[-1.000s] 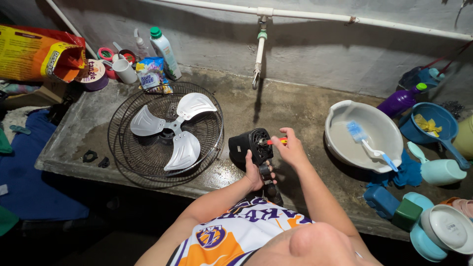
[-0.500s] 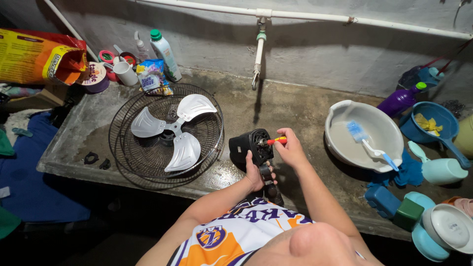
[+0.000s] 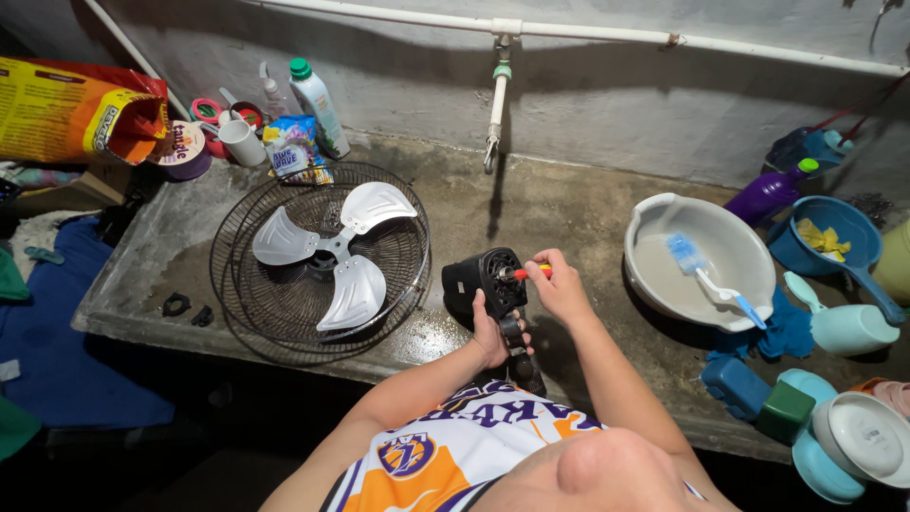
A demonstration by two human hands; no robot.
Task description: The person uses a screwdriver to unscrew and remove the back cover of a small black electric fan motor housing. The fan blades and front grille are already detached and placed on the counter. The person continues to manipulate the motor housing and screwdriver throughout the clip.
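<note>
**Fan motor gripped at the worktop's front edge**

Down on the wet concrete worktop (image 3: 569,204), largest first: round wire fan guard (image 3: 320,261) lying flat toward the left end, grey three-blade propeller (image 3: 334,248) resting inside it. Toward the right end, a pale basin (image 3: 697,261) with a blue-headed brush (image 3: 706,277) leaning in it. Back left corner crowded with a green-capped bottle (image 3: 318,106), a white cup (image 3: 241,140) and an orange sack (image 3: 71,109). Near the front edge, just right of the guard, the black fan motor (image 3: 483,283), held upright. Left hand (image 3: 495,334) wrapped around the motor's lower stem, fingers closed tight on it. Right hand (image 3: 561,289) pinching a small red-handled screwdriver (image 3: 531,272), fingers narrow around the handle, tip touching the motor's face.
</note>
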